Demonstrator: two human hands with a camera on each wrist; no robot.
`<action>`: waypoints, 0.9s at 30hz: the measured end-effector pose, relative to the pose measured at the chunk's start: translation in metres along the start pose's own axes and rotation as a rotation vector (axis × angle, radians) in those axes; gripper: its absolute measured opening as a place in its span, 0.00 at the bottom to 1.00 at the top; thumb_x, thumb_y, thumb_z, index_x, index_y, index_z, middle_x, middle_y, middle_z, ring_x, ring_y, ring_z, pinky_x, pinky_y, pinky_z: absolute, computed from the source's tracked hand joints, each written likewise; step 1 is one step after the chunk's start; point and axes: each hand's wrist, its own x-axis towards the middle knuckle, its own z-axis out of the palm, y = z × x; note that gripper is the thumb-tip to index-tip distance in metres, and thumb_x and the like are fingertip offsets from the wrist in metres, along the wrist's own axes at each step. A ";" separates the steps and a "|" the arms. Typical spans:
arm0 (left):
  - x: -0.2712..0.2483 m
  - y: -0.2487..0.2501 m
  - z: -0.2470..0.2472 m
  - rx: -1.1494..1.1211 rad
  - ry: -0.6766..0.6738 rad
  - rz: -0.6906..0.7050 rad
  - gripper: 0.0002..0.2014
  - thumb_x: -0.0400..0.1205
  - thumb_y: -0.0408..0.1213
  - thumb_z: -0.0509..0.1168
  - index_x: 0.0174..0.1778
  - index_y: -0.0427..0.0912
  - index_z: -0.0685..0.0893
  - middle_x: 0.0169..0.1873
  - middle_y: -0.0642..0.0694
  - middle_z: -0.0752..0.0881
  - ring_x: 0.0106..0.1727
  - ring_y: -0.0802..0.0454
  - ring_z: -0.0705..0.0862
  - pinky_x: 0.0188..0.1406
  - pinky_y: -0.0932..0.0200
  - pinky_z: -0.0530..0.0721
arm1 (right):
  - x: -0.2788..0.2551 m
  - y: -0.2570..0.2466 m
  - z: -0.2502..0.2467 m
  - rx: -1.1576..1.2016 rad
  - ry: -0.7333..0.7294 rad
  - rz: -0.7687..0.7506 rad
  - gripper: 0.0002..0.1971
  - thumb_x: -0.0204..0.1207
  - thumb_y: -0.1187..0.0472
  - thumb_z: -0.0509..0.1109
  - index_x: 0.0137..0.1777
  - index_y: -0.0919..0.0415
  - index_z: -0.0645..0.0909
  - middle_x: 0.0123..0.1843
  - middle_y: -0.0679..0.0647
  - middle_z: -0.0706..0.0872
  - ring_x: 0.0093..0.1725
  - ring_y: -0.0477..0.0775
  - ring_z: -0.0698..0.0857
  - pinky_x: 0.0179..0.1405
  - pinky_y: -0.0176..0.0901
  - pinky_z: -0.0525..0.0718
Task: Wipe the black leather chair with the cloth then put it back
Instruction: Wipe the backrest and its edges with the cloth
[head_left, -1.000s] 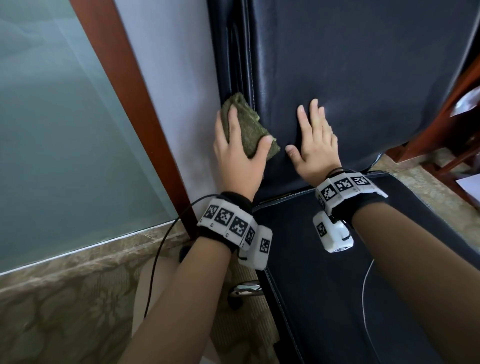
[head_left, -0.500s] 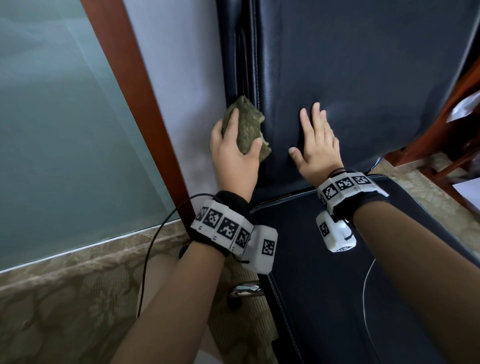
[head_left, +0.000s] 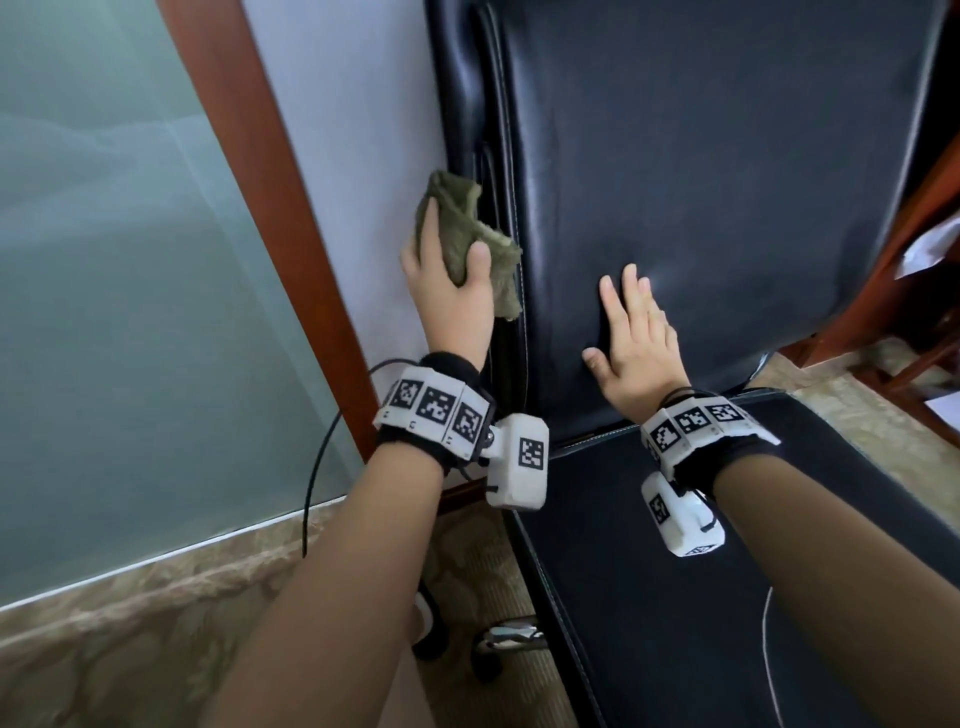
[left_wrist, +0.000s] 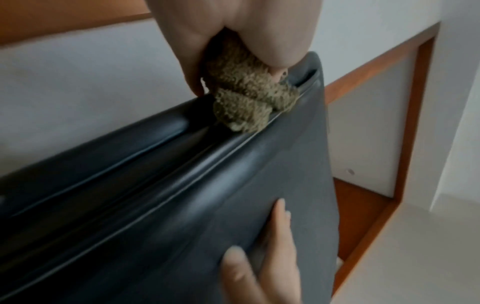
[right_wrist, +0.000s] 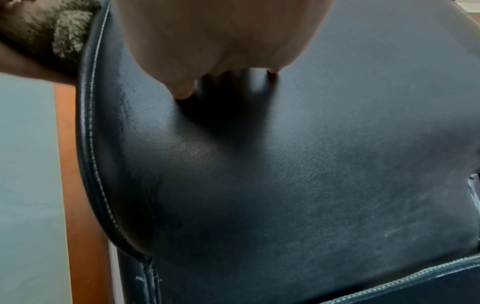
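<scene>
You are mid-wipe: your left hand (head_left: 451, 291) bunches the cloth (head_left: 467, 236) in a curled grip against the side edge of the chair (head_left: 727, 182) back, while your right hand (head_left: 636, 340) lies flat, fingers spread, steadying it. Next, likely run the cloth along that seam.

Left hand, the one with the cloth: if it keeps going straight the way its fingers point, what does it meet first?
Probably nothing new: the left hand points up along the chair's left edge, with the cloth on the piping. Straight on is more of that edge; the wall lies just beside, though depth is unclear.
</scene>
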 end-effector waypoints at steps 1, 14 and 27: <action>-0.007 -0.005 0.002 0.006 -0.017 -0.036 0.29 0.81 0.32 0.62 0.79 0.41 0.64 0.73 0.39 0.64 0.74 0.47 0.68 0.70 0.72 0.58 | 0.000 0.001 0.001 0.001 0.004 0.000 0.35 0.80 0.53 0.58 0.82 0.56 0.43 0.84 0.57 0.40 0.83 0.58 0.42 0.78 0.56 0.48; -0.025 0.000 0.001 0.499 -0.134 0.110 0.34 0.81 0.47 0.64 0.81 0.40 0.60 0.78 0.36 0.60 0.76 0.41 0.60 0.75 0.57 0.54 | 0.000 0.001 0.004 -0.005 0.014 0.000 0.37 0.73 0.48 0.50 0.82 0.56 0.44 0.84 0.57 0.42 0.83 0.59 0.44 0.77 0.57 0.50; 0.029 0.041 -0.013 0.418 -0.151 0.341 0.27 0.83 0.38 0.61 0.78 0.40 0.66 0.78 0.37 0.62 0.75 0.42 0.62 0.69 0.69 0.48 | 0.000 0.006 -0.001 -0.051 -0.018 -0.036 0.38 0.80 0.54 0.62 0.81 0.55 0.40 0.83 0.55 0.38 0.83 0.56 0.42 0.78 0.54 0.50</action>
